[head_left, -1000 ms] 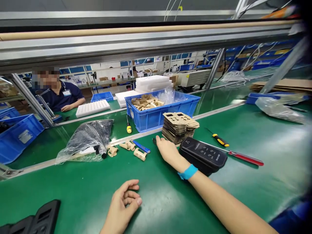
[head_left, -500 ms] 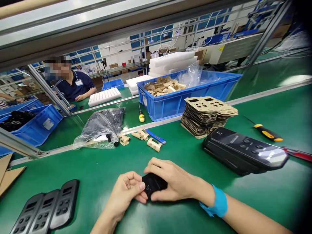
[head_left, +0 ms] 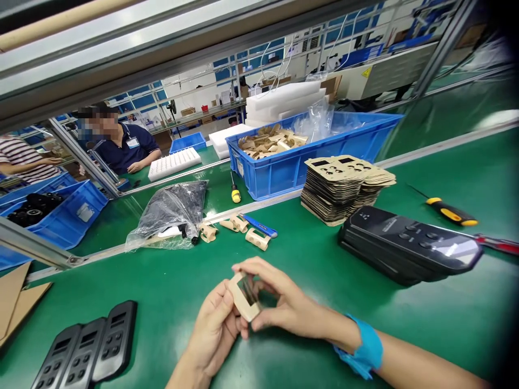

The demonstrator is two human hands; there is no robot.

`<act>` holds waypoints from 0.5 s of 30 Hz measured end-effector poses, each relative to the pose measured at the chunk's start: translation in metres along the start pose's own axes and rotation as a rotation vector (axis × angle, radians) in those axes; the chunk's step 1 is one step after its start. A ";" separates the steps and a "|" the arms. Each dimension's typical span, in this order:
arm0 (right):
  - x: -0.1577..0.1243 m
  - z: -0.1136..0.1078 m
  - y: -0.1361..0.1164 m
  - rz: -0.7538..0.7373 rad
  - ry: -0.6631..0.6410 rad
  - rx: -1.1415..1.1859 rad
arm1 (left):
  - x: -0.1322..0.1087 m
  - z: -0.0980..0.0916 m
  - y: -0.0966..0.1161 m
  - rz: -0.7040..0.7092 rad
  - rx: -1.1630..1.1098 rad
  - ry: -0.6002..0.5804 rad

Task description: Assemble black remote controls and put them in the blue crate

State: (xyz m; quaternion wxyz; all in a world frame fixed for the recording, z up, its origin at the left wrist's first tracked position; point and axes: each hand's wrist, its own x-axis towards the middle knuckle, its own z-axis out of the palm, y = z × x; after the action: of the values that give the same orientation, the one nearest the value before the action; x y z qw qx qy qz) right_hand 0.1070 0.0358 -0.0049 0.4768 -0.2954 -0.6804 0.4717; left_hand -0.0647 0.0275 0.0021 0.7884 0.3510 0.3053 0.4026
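Observation:
Between my hands is a small panel [head_left: 244,307], its beige backing facing up, with a dark window cut through it. The fingers and thumb of my left hand [head_left: 214,321] are closed on its left edge. My right hand [head_left: 290,302], a blue band round its wrist, spans the panel with fingertips at the top and the thumb at the bottom corner. Its right side is blurred. Left of my hands lie several grey keypad housings [head_left: 87,348]. To the right is a stack of glossy black panels [head_left: 409,246].
Beyond my hands lie curled beige peels [head_left: 257,239], a blue cutter [head_left: 259,226] and a plastic bag [head_left: 170,213]. Behind stand a blue bin [head_left: 275,181] and a stack of beige sheets [head_left: 336,192]. Screwdrivers [head_left: 452,212] lie at right. A co-worker [head_left: 130,146] sits across.
The panel has turned from its black face to its beige backing. My right hand has lifted off its top and now grips it by the edges. The view has shifted slightly.

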 end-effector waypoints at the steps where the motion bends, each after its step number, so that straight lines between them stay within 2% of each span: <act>1: 0.002 -0.004 0.000 0.016 0.091 0.080 | 0.001 -0.001 0.000 0.006 -0.003 0.016; 3: 0.006 -0.018 -0.002 0.037 0.311 0.220 | 0.003 -0.005 0.001 0.019 0.019 0.066; 6: 0.014 -0.047 -0.007 0.022 0.651 0.336 | 0.006 -0.014 0.004 0.062 0.211 0.176; 8: 0.018 -0.061 -0.011 0.012 0.794 0.357 | 0.008 -0.020 0.007 0.118 0.361 0.242; 10: 0.020 -0.065 -0.013 0.026 0.843 0.380 | 0.011 -0.024 0.009 0.181 0.447 0.284; 12: 0.020 -0.060 -0.013 0.065 0.809 0.456 | 0.015 -0.025 0.009 0.270 0.535 0.302; 15: 0.018 -0.044 -0.012 0.115 0.703 0.606 | 0.023 -0.024 0.011 0.433 0.915 0.278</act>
State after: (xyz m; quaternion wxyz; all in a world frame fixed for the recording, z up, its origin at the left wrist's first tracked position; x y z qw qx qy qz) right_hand 0.1414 0.0622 0.0167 0.7163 -0.3218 -0.2919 0.5460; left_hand -0.0770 0.0589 -0.0075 0.4052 0.6577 0.4721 0.4246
